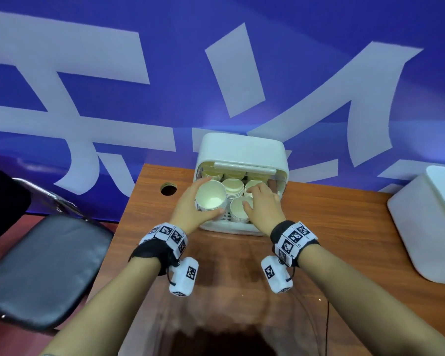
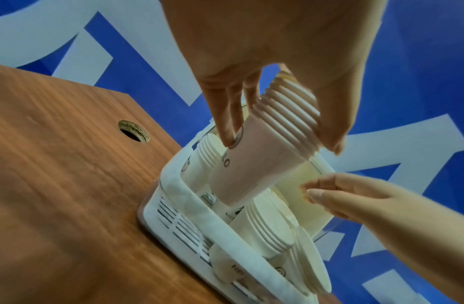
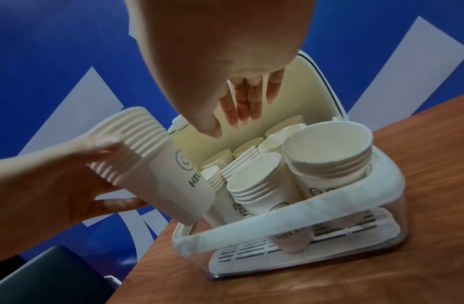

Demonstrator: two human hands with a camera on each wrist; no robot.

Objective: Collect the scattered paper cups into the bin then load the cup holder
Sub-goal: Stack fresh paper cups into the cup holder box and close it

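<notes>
Head view shows the left hand point(image 1: 190, 209) wrapped around a nested stack point(image 1: 211, 196) of paper cups, thumb on the near side and fingers on the far side, just under the stacked rims. That stack tilts, mouth toward the camera, with its base inside the left front corner of the holder point(image 1: 242, 150), a white box with its lid up standing on the desk point(image 1: 331, 227).

From the left wrist view the fingers point(image 2: 225, 115) press the stack's point(image 2: 251, 160) wall beside the printed letters, the thumb opposite on the rims. Its bottom sits above the holder's point(image 2: 179, 197) front rail and slatted floor, between other stacks leaning there.

Just right of the held stack, the right hand point(image 1: 263, 204) reaches over the cups already loaded. In the right wrist view its fingers point(image 3: 241, 102) are straight and close together, the thumb a little apart, holding nothing, above the rear stacks point(image 3: 246, 152) and in front of the raised lid point(image 3: 311, 82). Two fuller stacks stand upright below the right palm, against the front rail; the nearest, taller one point(image 3: 329, 156) is at the holder's point(image 3: 277, 222) right front corner.

Well right of both hands, a white bin point(image 1: 426, 227) rests at the desk's edge. Left of the left hand a round hole point(image 1: 169, 189) pierces the desk, and a black chair point(image 1: 41, 273) stands beyond its edge.
</notes>
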